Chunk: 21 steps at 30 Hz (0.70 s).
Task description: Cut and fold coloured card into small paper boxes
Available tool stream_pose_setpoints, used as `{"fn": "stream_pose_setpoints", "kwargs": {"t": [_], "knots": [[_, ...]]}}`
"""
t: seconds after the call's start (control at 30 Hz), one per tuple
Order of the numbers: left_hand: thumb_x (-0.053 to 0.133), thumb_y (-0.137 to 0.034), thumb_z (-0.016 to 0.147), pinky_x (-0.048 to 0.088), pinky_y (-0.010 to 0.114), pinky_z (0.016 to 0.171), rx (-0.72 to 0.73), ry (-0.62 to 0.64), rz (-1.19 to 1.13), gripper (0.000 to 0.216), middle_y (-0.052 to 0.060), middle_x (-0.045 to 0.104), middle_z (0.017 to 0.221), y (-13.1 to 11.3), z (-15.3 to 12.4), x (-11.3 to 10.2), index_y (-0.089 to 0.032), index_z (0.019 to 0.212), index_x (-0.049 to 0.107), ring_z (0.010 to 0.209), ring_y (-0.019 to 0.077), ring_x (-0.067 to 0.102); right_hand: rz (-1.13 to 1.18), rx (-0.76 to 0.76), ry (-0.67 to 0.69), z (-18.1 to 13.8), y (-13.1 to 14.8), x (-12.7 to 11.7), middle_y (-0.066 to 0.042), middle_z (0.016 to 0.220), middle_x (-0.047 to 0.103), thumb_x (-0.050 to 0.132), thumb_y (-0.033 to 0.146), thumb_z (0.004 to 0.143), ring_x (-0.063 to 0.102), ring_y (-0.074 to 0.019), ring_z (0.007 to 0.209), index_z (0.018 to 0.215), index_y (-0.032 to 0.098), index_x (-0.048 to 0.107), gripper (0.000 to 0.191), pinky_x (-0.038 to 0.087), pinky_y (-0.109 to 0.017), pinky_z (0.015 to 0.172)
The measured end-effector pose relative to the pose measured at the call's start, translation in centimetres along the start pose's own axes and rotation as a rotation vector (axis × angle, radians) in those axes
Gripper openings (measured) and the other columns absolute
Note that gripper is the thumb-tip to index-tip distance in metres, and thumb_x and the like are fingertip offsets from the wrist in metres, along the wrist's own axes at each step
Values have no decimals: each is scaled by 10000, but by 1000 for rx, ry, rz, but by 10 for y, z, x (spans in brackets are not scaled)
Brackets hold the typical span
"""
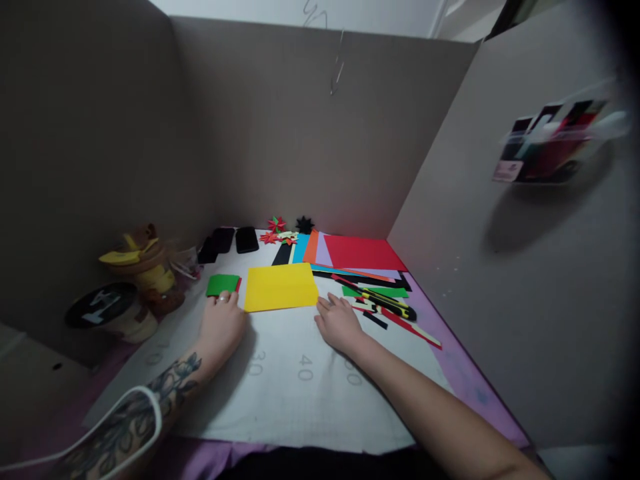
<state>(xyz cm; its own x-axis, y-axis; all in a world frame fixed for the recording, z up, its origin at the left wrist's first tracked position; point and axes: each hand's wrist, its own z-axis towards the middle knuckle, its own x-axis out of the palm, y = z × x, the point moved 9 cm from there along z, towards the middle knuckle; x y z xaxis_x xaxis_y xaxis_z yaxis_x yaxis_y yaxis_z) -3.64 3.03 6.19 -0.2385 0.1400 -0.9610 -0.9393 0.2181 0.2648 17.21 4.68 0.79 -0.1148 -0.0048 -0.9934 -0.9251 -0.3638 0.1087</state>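
Observation:
A yellow sheet of paper (281, 288) lies flat on the white measuring mat (280, 400). My left hand (224, 323) rests at its lower left, fingertips on a small stack of green paper (223, 285) with a red edge showing beneath. A ring circles one finger, and the thumb side is close to the yellow sheet's corner. At the lower right corner of that sheet is my right hand (339, 323), fingers stretched out and slightly apart, touching or almost touching the paper's edge. Neither hand grips anything I can see.
Right of my right hand lie box cutters (390, 305) and paper strips (375, 292). Behind are coloured sheets (360, 252), folded paper stars (277, 225) and dark flat objects (247, 240). Containers (160, 277) stand left. Grey panels (310, 133) enclose the table; a holder (555, 143) hangs right.

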Motion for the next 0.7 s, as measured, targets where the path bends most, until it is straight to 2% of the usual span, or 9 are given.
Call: {"fn": "stream_pose_setpoints", "kwargs": {"t": [0.07, 0.1, 0.17, 0.23, 0.3, 0.33, 0.4, 0.5, 0.7], "knots": [[384, -111, 827, 385, 478, 763, -9, -126, -85, 335, 202, 622, 978, -15, 12, -29, -115, 813, 719, 980, 344, 521, 5, 4, -1, -1, -1, 1, -90, 1398, 498, 372, 297, 919, 330, -316, 1337, 1274, 148, 566, 432, 251, -486, 1069], [366, -127, 849, 385, 479, 809, 49, -171, -164, 350, 193, 627, 1001, -30, 19, -39, -129, 893, 714, 1007, 329, 523, 5, 6, -5, -1, -1, 1, -89, 1396, 500, 376, 299, 918, 329, -314, 1337, 1275, 153, 566, 430, 248, -484, 1072], [352, -196, 894, 367, 440, 932, 222, -149, -318, 384, 156, 612, 1166, -68, 36, -43, -153, 1141, 642, 1122, 285, 509, 2, 1, -20, -1, -1, 1, -84, 1388, 510, 385, 293, 914, 331, -310, 1336, 1276, 166, 567, 425, 243, -481, 1074], [334, -337, 932, 295, 431, 1049, 334, -47, -415, 494, 143, 472, 1400, -101, 53, -26, -133, 1364, 457, 1309, 280, 379, 2, -2, -28, -1, -1, 1, -75, 1383, 516, 404, 280, 901, 342, -311, 1328, 1275, 178, 569, 421, 255, -479, 1065], [305, -465, 934, 242, 458, 1094, 369, 60, -468, 641, 161, 318, 1506, -122, 66, 2, -82, 1448, 304, 1395, 306, 245, 4, -3, -27, -2, -2, 2, -69, 1380, 519, 416, 270, 891, 355, -314, 1318, 1270, 184, 574, 420, 273, -476, 1050], [273, -500, 936, 230, 468, 1101, 359, 99, -480, 679, 169, 274, 1523, -126, 71, 16, -64, 1457, 276, 1409, 314, 209, 6, -2, -29, -2, -3, 2, -69, 1380, 520, 416, 271, 891, 359, -316, 1315, 1268, 183, 575, 419, 277, -475, 1046], [239, -521, 938, 211, 483, 1110, 352, 123, -470, 694, 173, 244, 1532, -128, 73, 39, -63, 1459, 269, 1423, 312, 169, 7, -1, -37, -2, -3, 2, -74, 1380, 519, 400, 281, 901, 360, -319, 1314, 1263, 173, 578, 417, 274, -478, 1045], [240, -514, 941, 190, 472, 1125, 341, 93, -429, 682, 173, 235, 1533, -113, 68, 54, -66, 1453, 288, 1429, 288, 161, 6, 2, -44, -2, -4, 1, -84, 1386, 512, 378, 296, 917, 350, -317, 1320, 1267, 156, 571, 423, 254, -484, 1055], [270, -498, 934, 209, 440, 1124, 236, 104, -356, 672, 174, 229, 1531, -51, 50, 65, -75, 1456, 295, 1422, 279, 189, -1, 27, -6, -3, -8, 7, -82, 1400, 496, 360, 289, 925, 327, -312, 1334, 1292, 169, 556, 432, 239, -490, 1062]]}}
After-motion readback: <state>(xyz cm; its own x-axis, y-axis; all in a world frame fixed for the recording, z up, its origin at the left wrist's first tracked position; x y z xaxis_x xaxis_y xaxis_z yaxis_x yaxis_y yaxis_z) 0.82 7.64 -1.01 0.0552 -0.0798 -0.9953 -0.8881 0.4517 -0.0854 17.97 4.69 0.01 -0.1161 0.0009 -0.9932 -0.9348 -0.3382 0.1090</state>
